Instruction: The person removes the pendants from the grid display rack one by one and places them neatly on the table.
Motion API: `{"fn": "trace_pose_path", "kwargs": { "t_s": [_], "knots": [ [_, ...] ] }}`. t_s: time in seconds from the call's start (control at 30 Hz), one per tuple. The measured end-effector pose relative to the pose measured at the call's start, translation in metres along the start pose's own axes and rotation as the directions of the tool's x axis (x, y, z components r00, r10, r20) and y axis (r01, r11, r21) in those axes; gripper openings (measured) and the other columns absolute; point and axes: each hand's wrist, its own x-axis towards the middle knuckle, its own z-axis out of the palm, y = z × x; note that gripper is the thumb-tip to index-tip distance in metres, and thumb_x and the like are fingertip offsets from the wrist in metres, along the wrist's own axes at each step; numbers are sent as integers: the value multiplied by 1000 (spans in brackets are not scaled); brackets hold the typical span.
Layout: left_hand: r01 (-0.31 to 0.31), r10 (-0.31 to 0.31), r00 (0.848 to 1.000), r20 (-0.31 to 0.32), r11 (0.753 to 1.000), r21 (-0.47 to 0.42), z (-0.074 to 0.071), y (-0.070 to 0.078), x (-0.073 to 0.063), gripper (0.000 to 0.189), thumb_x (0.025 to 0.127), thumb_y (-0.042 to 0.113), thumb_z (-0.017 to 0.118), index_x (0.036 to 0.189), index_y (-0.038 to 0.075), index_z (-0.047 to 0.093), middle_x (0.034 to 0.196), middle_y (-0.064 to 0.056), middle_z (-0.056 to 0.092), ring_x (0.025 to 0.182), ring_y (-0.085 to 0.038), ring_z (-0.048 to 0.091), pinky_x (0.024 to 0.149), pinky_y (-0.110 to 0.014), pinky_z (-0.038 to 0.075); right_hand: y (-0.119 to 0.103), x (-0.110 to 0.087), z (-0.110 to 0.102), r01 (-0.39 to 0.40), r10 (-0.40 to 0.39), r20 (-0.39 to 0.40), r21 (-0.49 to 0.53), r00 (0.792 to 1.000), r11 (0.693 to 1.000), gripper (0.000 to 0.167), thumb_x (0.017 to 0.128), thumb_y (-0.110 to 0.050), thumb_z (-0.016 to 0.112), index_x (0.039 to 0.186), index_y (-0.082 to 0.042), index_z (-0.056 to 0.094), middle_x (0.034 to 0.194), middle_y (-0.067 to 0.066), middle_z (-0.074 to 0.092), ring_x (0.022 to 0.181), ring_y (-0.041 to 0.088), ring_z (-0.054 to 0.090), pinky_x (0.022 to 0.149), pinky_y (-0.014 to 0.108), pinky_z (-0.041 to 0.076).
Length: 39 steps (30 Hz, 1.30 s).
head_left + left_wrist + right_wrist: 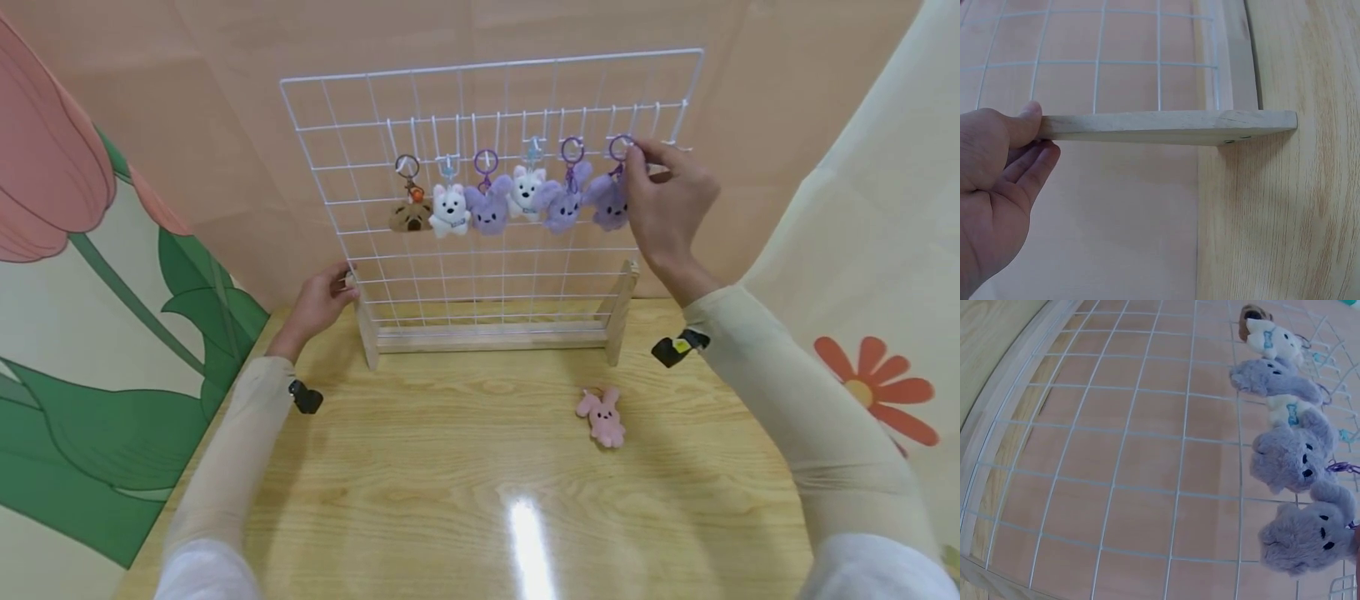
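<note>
My right hand pinches the ring of the rightmost purple plush bunny keychain, which hangs by the upper right of a white wire grid rack. Only a sliver of that hand shows in the right wrist view, beside the nearest purple bunny. With my left hand I grip the top of the rack's left wooden leg, thumb on one side and fingers on the other. Two more purple bunnies, two white plush dogs and a brown plush bear hang along the hooks.
A pink plush bunny keychain lies on the wooden table in front of the rack's right leg. Bare hooks stick out at the grid's right end. A peach backdrop stands close behind the rack.
</note>
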Motion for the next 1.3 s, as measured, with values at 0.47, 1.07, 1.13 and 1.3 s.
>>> {"fn": "trace_pose_path", "kwargs": {
  "t_s": [0.47,1.07,1.13,1.3],
  "knots": [
    [11,-11,1000,15,1000,4,0,0,-1,52,102,-1,59,150,-9,41,148,-34,47,134,-45,52,109,-49,51,-22,-11,-11,-4,6,-48,39,999,999,17,95,-21,73,101,-7,82,98,4,79,59,-5,60,58,5,52],
    [16,-17,1000,22,1000,19,-1,3,-1,54,102,1,59,151,-9,39,149,-33,45,136,-46,50,110,-51,49,-16,-18,-27,44,-43,-23,21,999,999,18,94,-17,70,97,-4,82,95,7,79,62,-4,60,60,6,51],
    [16,-16,1000,21,1000,20,-1,3,-1,53,102,1,59,151,-9,39,149,-34,45,135,-47,50,110,-51,50,-16,-20,-28,57,-56,-16,23,998,998,18,94,-16,70,97,-3,82,96,8,79,63,-4,60,60,6,51],
    [19,-20,1000,16,999,26,-1,3,-2,53,102,1,59,150,-8,41,149,-33,47,134,-46,52,109,-50,51,-10,-27,-33,83,-83,18,9,996,996,17,93,-16,71,97,-3,82,94,11,79,65,-5,60,59,6,49]
  ]
}}
